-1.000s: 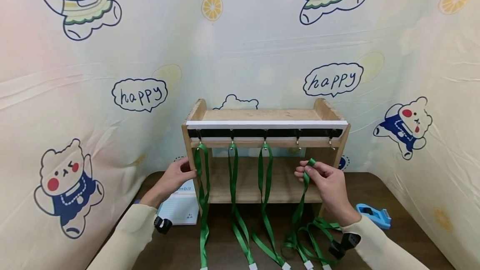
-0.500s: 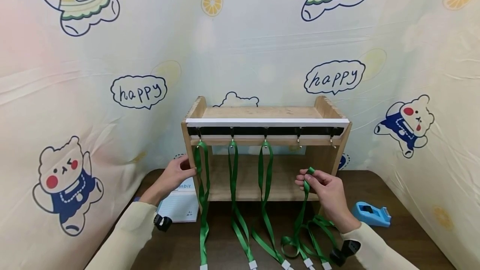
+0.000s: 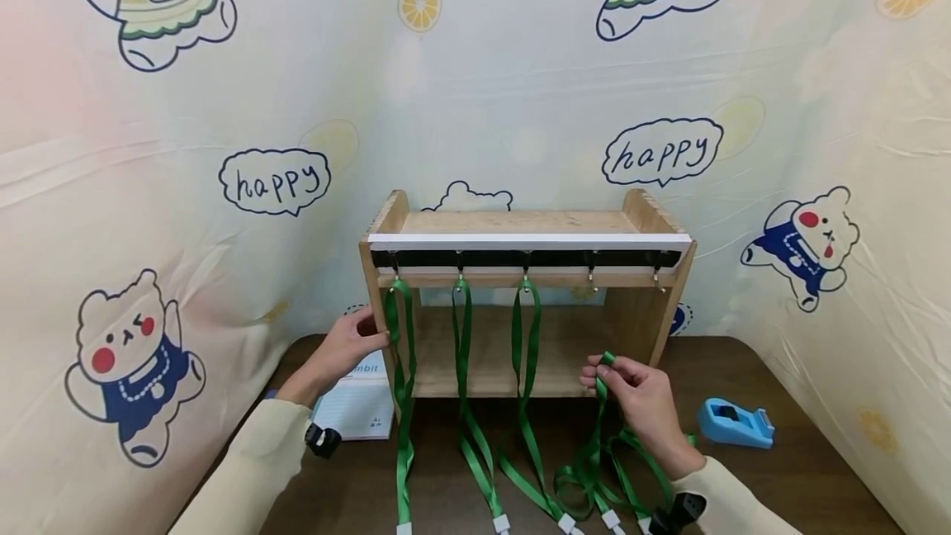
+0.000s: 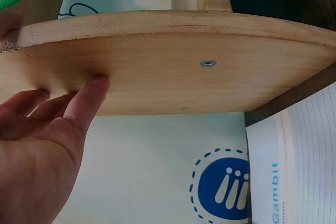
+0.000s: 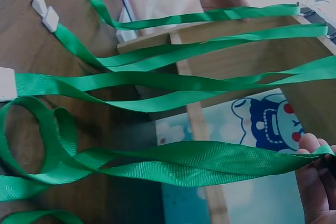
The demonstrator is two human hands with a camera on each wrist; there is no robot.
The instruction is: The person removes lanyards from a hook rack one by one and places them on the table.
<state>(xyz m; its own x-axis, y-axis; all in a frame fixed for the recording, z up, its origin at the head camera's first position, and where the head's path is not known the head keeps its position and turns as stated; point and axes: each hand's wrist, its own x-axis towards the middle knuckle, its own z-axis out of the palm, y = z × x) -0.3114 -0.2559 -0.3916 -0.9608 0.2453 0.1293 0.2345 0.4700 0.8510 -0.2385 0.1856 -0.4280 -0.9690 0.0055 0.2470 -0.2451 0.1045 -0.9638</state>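
Note:
My right hand (image 3: 645, 390) pinches the upper loop of a green lanyard (image 3: 597, 436), in front of the wooden shelf's lower right part. In the right wrist view this lanyard (image 5: 194, 163) runs twisted from the fingers to a coil on the table. My left hand (image 3: 347, 353) holds the left side panel of the wooden shelf (image 3: 483, 353). In the left wrist view several fingertips press the panel's outer face (image 4: 152, 72), and one touches its edge. Three green lanyards (image 3: 462, 345) hang from hooks at the left and middle; two hooks (image 3: 592, 275) at the right are bare.
Another green lanyard (image 3: 654, 461) lies loosely by my right wrist. A blue tape dispenser (image 3: 735, 423) stands on the dark table (image 3: 334, 485) at the right. A lined notebook (image 3: 364, 411) lies left of the shelf. A printed curtain (image 3: 483, 106) encloses the back and sides.
My right hand has moved down and slightly left with the lanyard's loop, away from the hooks. The left hand stays on the shelf's side. The head view has shifted slightly.

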